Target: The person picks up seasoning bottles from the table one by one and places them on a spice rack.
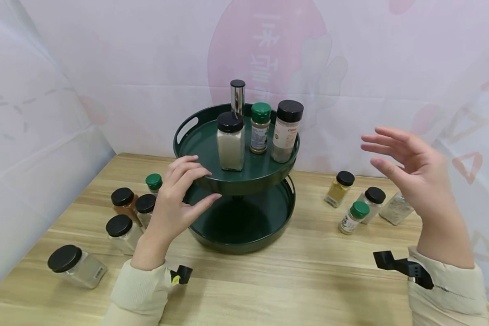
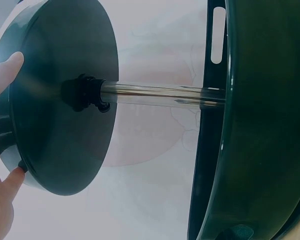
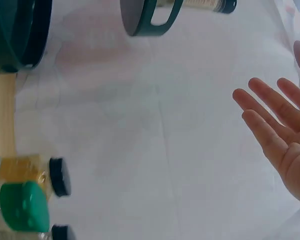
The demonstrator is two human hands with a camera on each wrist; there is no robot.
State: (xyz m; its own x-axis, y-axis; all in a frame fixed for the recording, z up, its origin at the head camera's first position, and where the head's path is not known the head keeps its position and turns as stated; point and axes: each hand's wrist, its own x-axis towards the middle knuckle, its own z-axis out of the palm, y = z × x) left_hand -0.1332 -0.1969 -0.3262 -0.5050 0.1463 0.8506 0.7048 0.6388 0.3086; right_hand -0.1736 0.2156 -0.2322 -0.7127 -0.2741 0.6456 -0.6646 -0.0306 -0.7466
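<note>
A dark green two-tier round tray (image 1: 265, 174) stands on the table with a shiny central post. My left hand (image 1: 179, 194) is at the near left rim of its upper tier, fingers against the edge and thumb lower, beside the outer wall. Seen from below in the left wrist view, the upper tier (image 2: 65, 100) has my thumb by its edge. On that tier stand a square black-capped jar (image 1: 231, 147), a green-capped bottle (image 1: 260, 131) and a taller black-capped shaker (image 1: 285, 136). My right hand (image 1: 419, 167) is raised in the air at the right, fingers spread, holding nothing.
Left of the tray are several seasoning jars, among them a white-filled jar (image 1: 126, 235) and a jar lying tilted (image 1: 81, 269). At right stand a yellow jar (image 1: 336, 192), a green-capped bottle (image 1: 350, 222) and clear jars (image 1: 395, 210). A printed cloth (image 1: 155, 59) hangs behind.
</note>
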